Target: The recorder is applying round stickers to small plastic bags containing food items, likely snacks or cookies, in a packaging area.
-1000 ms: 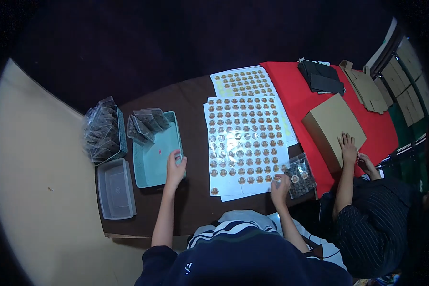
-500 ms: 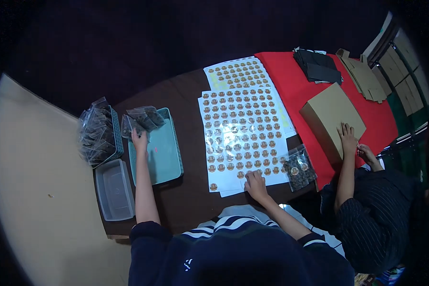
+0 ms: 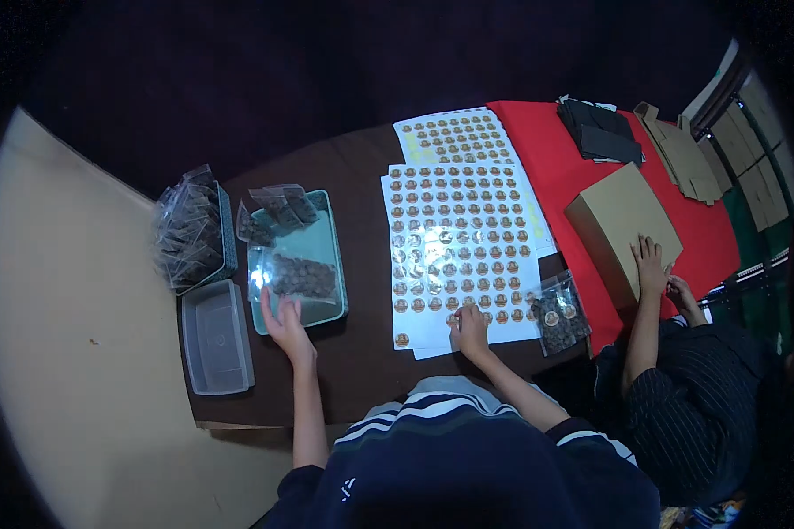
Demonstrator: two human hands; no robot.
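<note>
My left hand (image 3: 289, 324) grips the lower edge of a clear zip bag (image 3: 302, 279) filled with small dark pieces, holding it over a teal tray (image 3: 333, 264). Two more such bags (image 3: 284, 205) lie at the tray's far left corner. My right hand (image 3: 471, 331) rests at the lower part of a white sheet of round brown stickers (image 3: 450, 238), thumb and fingers pinched at a round sticker (image 3: 453, 318). To the right of that hand lies a filled clear bag (image 3: 559, 328) bearing two round stickers.
Left of the tray stand a teal basket (image 3: 228, 231) packed with filled bags and an empty grey plastic tub (image 3: 218, 339). At right, a co-worker's hands (image 3: 649, 264) touch a brown cardboard box (image 3: 622, 220) on red cloth (image 3: 538, 141). Black folded pieces (image 3: 598, 132) and flattened cardboard (image 3: 679, 154) lie behind.
My left hand has drawn a filled bag from the tray's far left corner toward me and slightly right. My right hand has shifted slightly left, onto a sticker. The view has shifted a little.
</note>
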